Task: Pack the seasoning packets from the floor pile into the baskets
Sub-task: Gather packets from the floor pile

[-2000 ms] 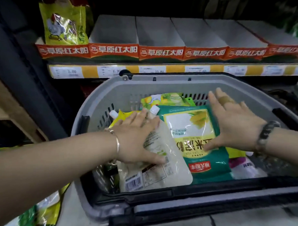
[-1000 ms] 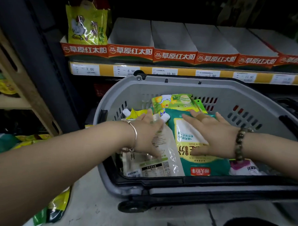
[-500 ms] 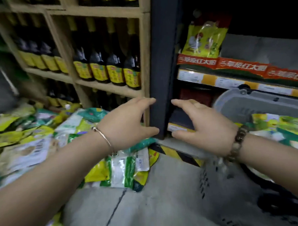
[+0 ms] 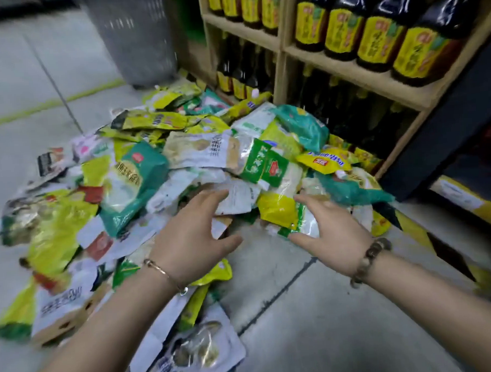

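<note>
Grips wide, holding nothing: left hand and right hand above seasoning packets.

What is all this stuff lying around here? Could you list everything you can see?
Seasoning packets: dozens, too many to count; mostly yellow, green and white; heaped on the floor beside the wooden shelf.
Basket: one, grey, blurred, standing behind the pile.
Bottles: several rows, dark with yellow labels, on the shelf.
Floor: grey, with a yellow-black stripe at right.
Left hand: one, open, thin metal bangle, over the pile's near edge.
Right hand: one, open, beaded bracelet, at a yellow-green packet.
</note>
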Demonstrator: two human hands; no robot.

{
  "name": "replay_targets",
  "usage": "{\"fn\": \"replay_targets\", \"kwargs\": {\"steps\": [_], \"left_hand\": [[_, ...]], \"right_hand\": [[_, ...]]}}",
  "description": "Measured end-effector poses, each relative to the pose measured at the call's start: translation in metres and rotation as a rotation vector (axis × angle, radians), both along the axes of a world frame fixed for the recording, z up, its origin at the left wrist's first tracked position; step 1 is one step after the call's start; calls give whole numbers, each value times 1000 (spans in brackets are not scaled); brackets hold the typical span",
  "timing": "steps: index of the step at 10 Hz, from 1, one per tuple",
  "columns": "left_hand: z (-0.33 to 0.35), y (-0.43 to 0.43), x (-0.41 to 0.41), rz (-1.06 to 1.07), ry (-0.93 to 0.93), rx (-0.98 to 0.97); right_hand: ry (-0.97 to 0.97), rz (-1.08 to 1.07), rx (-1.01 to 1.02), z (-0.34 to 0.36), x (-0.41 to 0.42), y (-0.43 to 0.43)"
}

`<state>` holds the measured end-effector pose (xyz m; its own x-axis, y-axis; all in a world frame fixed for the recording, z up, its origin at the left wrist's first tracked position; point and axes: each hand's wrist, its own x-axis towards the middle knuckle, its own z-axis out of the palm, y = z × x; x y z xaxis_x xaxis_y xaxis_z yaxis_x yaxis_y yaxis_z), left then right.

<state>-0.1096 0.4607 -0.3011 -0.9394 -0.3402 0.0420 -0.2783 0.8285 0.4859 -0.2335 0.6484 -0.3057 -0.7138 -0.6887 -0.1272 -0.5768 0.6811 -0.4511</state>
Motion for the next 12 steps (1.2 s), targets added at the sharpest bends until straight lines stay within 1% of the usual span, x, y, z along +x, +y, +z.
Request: {"fn": "replay_targets", "kwargs": {"steps": [2, 3, 4, 5, 6, 7, 8, 9, 10, 11, 12], "left_hand": [[-52, -32, 59, 217, -60, 37], [-74, -44, 83, 312, -152, 30], [-96, -54, 99, 381, -194, 108], [-110, -61, 107, 413, -221, 175], [-120, -68, 110, 442, -218, 217], [-127, -73, 111, 507, -183, 280], [-132, -73, 108, 538, -161, 330], [-136, -73, 102, 541, -140, 348], [-133, -80, 100, 581, -71, 321], [-126, -90, 103, 688, 36, 357], [-123, -91, 101, 728, 107, 513]], "right_hand": [[-166, 10, 34, -67, 35, -60], [-272, 31, 42, -97, 53, -89], [-478, -38, -41, -121, 66, -123], [-844, -378, -198, -139, 68, -158], [-1185, -769, -300, -152, 60, -184], [-1189, -894, -321, -163, 54, -198], [-1216, -767, -342, -159, 50, -205], [-1254, -730, -381, -163, 41, -203], [-1283, -855, -553, -165, 44, -197], [-1337, -948, -829, -165, 54, -173], [-1293, -913, -847, -163, 59, -129]]}}
